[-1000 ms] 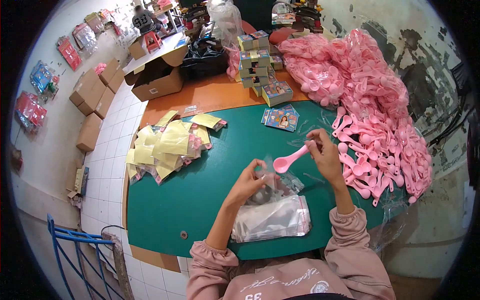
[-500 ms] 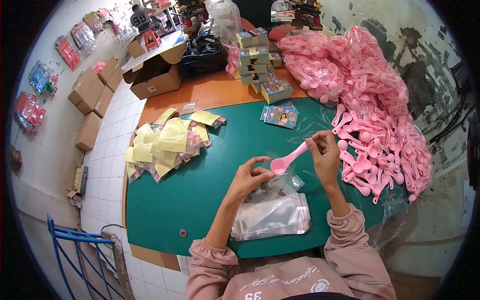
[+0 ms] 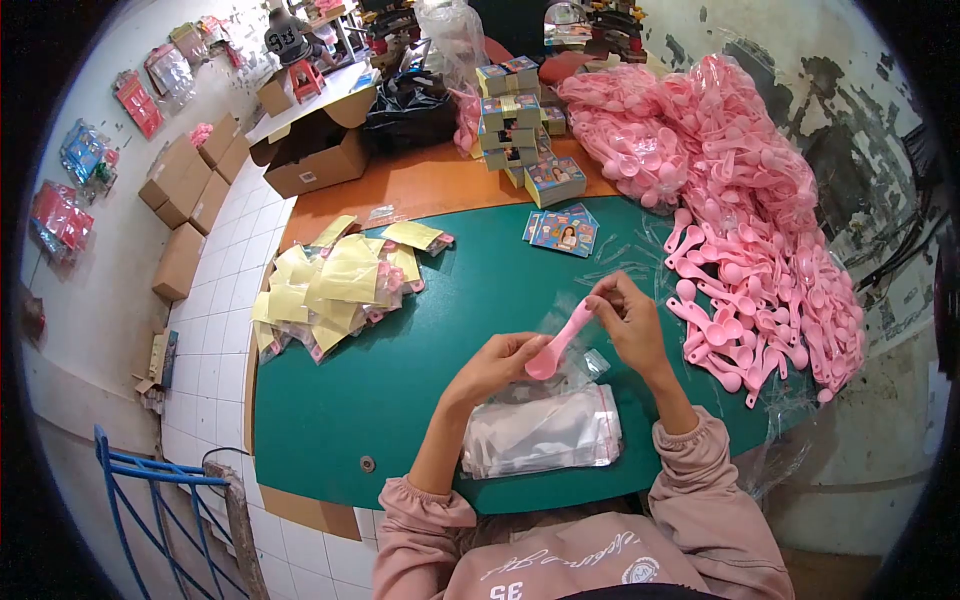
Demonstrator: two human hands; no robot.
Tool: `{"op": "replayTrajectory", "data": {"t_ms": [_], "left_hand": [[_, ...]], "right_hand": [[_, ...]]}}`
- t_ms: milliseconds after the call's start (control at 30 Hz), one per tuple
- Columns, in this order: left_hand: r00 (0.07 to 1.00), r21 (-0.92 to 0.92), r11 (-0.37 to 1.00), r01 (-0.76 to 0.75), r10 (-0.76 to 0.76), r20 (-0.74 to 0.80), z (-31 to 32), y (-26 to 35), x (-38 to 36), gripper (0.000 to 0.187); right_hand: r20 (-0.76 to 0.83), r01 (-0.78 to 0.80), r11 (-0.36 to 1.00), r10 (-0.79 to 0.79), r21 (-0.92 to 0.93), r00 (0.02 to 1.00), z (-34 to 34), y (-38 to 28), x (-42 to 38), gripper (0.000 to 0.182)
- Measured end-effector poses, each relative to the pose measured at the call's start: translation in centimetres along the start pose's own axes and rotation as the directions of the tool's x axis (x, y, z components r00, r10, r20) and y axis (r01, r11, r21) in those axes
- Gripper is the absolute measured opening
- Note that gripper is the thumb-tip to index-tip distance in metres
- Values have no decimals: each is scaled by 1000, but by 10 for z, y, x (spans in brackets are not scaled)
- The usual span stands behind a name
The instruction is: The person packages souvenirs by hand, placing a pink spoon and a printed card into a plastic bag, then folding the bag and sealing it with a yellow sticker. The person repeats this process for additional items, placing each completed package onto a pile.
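Observation:
A pink measuring spoon (image 3: 560,340) is held over the green table, tilted with its bowl toward the lower left. My right hand (image 3: 630,325) pinches the end of its handle. My left hand (image 3: 490,370) is closed at the bowl, with a thin clear plastic bag (image 3: 575,368) at its fingers; the fingertips are partly hidden by the spoon. Just below lies a stack of clear plastic bags (image 3: 545,430). On the right is a large heap of loose pink spoons (image 3: 740,330).
Packed bags with yellow cards (image 3: 340,280) are piled at the left. Several printed cards (image 3: 565,232) lie behind my hands, near tall card stacks (image 3: 510,120). Bagged pink spoons (image 3: 700,130) rise at the back right. Behind stand an opened cardboard box (image 3: 315,160) and a seated person (image 3: 290,40).
The spoon has moved left and slightly down, its bowl now at my left fingers. My right hand moved left with it, and my left fingers have drawn together.

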State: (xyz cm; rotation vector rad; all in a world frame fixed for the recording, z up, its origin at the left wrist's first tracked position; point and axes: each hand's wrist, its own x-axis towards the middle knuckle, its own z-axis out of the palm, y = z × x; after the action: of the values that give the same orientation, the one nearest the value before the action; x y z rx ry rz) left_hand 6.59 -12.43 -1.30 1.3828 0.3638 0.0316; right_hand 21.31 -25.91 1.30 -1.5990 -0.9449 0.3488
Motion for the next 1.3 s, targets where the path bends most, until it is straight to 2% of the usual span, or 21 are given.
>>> {"op": "replayTrajectory", "data": {"t_ms": [33,133,200,267,367,433,467,500,533,567,600,633,667,767,833,867,933,1033,1133,1167,1300], "left_hand": [[995,-41,998,41,-37,89,-1,2,-2,38],[995,58,996,-71,67,67,-3,-2,5,38],[997,-14,998,-67,68,25,0,-7,10,38],[998,-87,994,-65,64,-17,2,-4,10,38],[996,-229,970,-76,66,-52,3,17,-1,38],[990,-219,969,-117,98,-97,1,26,-6,36],[991,-217,969,-116,99,-90,1,26,-8,36],[990,-210,971,-111,89,-111,0,28,-8,37],[987,-203,973,-110,83,-136,-1,31,-8,37],[987,-202,973,-115,89,-135,-3,30,-8,37],[989,-190,976,-103,81,-122,-6,27,-7,37],[991,-181,979,-92,72,-110,-7,24,-3,37],[992,-182,979,-88,69,-108,-7,23,-2,37],[991,-219,972,-91,67,-116,-8,19,2,38],[987,-328,934,-139,102,-128,-11,15,1,38],[985,-325,935,-143,104,-136,-13,14,0,38],[988,-396,907,-142,105,-114,-15,13,-1,39],[989,-370,922,-115,71,-129,-11,18,-2,39],[990,-303,950,-72,30,-139,-9,21,-4,40],[989,-307,949,-73,30,-141,-8,23,-4,40],[991,-214,976,-47,19,-131,-8,27,-6,39]], "right_hand": [[-7,-41,999,41,11,999,0,-1,0,10],[28,-40,999,40,-15,999,3,0,-1,7],[76,4,999,0,-53,997,6,-1,-2,7],[278,249,966,-220,-73,935,7,-2,-1,8],[386,390,921,-368,24,846,-31,-9,34,12],[422,-22,928,-148,373,895,-84,27,71,14],[226,-146,958,90,245,970,-96,28,90,12],[141,199,890,-154,-410,978,-116,62,116,15],[139,208,886,-164,-414,977,-115,67,118,15],[59,156,467,-217,-870,974,-113,70,113,19],[22,-15,-120,-308,-993,951,-112,73,115,24],[45,128,368,-225,-921,973,-103,71,126,28],[107,184,775,-150,-605,983,-87,74,133,32],[193,263,771,-183,-580,964,-42,105,132,32],[81,323,543,-421,-775,903,-20,126,129,30],[84,329,546,-426,-770,901,-18,128,132,30],[19,103,838,-109,-537,994,-20,121,136,28],[-34,-32,878,17,-477,999,-24,99,132,27],[-37,83,932,-103,-354,994,-31,48,115,24],[-3,218,907,-235,-361,972,-33,42,112,18],[121,285,945,-268,-162,956,-36,-34,84,17]]}}
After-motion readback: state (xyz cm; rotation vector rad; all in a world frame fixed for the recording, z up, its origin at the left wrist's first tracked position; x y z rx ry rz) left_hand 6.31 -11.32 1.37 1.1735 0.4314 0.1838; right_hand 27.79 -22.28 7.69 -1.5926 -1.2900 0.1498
